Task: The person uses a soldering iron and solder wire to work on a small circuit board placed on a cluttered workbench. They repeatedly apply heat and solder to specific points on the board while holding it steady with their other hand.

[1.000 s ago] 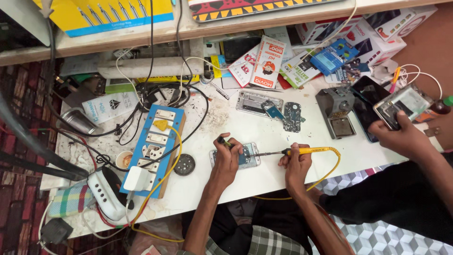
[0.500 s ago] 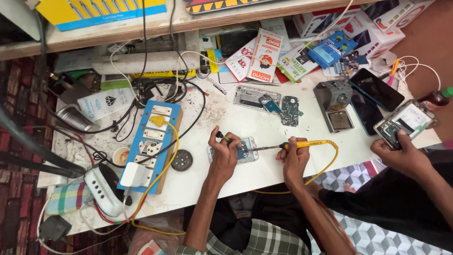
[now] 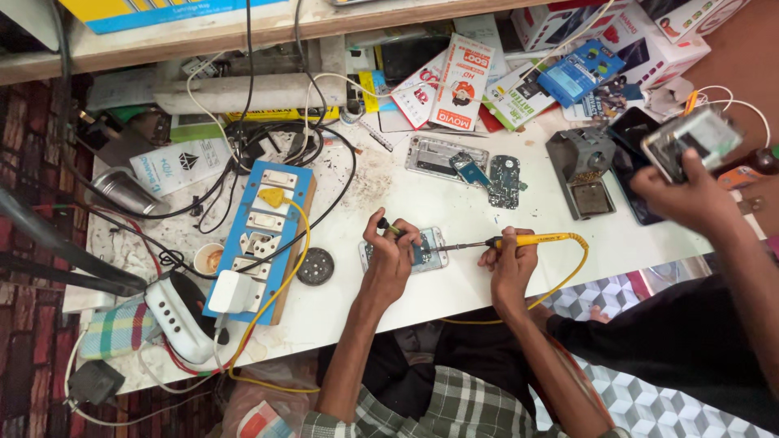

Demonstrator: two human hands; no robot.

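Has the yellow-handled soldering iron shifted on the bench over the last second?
No. The soldering iron in the right hand keeps its tip at the opened phone, the same way off the blue power strip; only the camera moved.

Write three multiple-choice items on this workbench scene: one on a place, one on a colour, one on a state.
1. Where does the opened phone lie?
A. On the white table, under the left hand
B. On the shelf above
C. Inside the blue power strip

2. What colour is the soldering iron's handle?
A. Green
B. Yellow
C. Black

3. How does the right hand stand to the soldering iron?
A. Closed around its handle, tip toward the phone
B. Open, well away from it
C. Pressing it flat on the floor

Answers: 1 A, the left hand rests over the phone on the table. 2 B, the handle and its cord show yellow. 3 A, the fingers wrap the handle and the metal tip reaches to the phone's edge.
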